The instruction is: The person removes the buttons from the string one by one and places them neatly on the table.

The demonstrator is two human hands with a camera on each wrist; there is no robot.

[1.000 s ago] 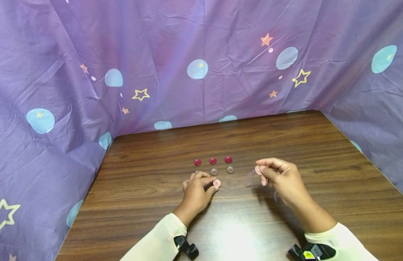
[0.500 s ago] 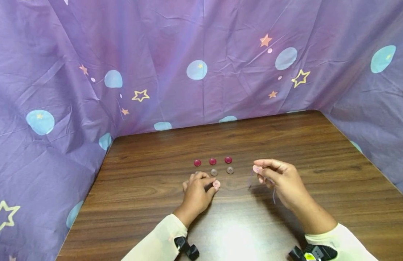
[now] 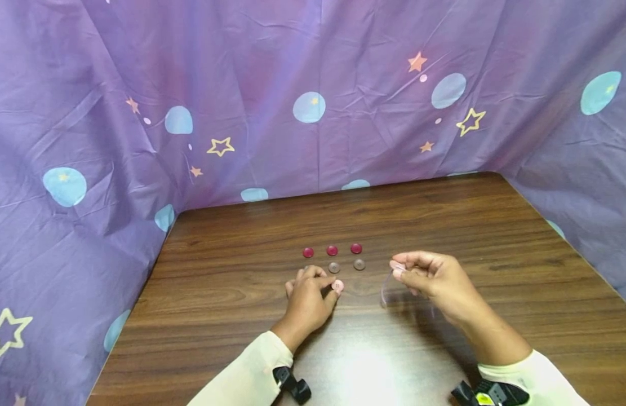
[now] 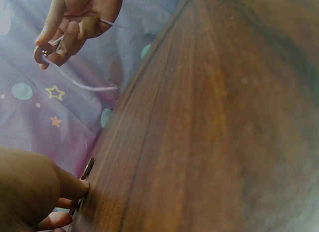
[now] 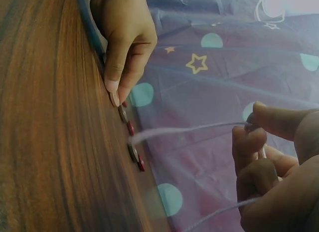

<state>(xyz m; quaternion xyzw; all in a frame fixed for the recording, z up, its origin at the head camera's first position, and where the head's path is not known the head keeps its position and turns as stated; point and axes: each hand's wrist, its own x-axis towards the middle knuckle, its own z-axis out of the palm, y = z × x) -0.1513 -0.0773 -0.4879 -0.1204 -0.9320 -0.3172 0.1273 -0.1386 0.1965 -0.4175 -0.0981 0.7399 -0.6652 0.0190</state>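
My left hand [image 3: 309, 301] rests on the table, thumb and index finger pinching a pink button [image 3: 338, 286] at its edges. The right wrist view shows this button [image 5: 114, 98] low at the tabletop between those fingertips. Above the table on the right, my right hand [image 3: 436, 285] pinches a second pink button [image 3: 396, 265] between thumb and index finger. A pale purple string [image 4: 82, 86] runs through the holes of this button [image 4: 42, 53] and dangles freely at one end. Its other part passes among the curled fingers of the right hand.
Three dark red buttons [image 3: 332, 250] lie in a row beyond the left hand. Grey-brown buttons [image 3: 359, 264] lie just nearer, partly beside the left fingers. Purple curtains [image 3: 313, 146] with stars enclose the wooden table [image 3: 231, 242] behind and at both sides.
My right hand has shifted slightly left and lower, tilting its button so it looks flatter. The string's loose end now hangs farther down. My left hand stays on its button.
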